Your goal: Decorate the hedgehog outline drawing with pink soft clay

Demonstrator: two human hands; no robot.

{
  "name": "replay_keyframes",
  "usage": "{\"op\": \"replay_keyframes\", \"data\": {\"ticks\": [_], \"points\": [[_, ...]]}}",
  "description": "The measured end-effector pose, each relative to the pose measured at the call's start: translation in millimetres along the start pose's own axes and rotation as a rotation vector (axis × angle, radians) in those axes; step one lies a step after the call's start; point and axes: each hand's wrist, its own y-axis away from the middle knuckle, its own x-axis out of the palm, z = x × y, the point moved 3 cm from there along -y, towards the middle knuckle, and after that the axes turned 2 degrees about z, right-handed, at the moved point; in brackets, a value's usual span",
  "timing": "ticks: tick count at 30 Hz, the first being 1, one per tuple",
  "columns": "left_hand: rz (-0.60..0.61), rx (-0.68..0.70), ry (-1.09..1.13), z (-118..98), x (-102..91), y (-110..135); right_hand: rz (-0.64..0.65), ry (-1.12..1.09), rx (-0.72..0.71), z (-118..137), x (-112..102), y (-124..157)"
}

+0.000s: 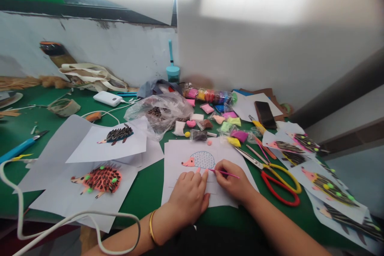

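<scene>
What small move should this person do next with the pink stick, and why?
Probably bring the pink stick to the lower edge of the blue dotted hedgehog, because the dots show on its upper body, the stick's tip is near there, and the left hand holds the paper flat.

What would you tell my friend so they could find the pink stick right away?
Start at the green table and find the paper with the dotted hedgehog drawing. Just beside the hedgehog, the right hand pinches a thin pink stick. It's the skinny pink thing held in a hand, right next to the big scissors.
</scene>
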Motion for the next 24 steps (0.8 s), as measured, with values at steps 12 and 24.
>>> {"op": "replay_keyframes", "data": {"ticks": [12, 24], "points": [[0.028, -0.026, -0.023, -2, -1.8, -6, -0.014, 0.001, 0.025, 0, 0, -1], [0.042, -0.050, -0.041, -4, -0.5, -9, -0.008, 0.021, 0.038, 0, 0, -1]]}}
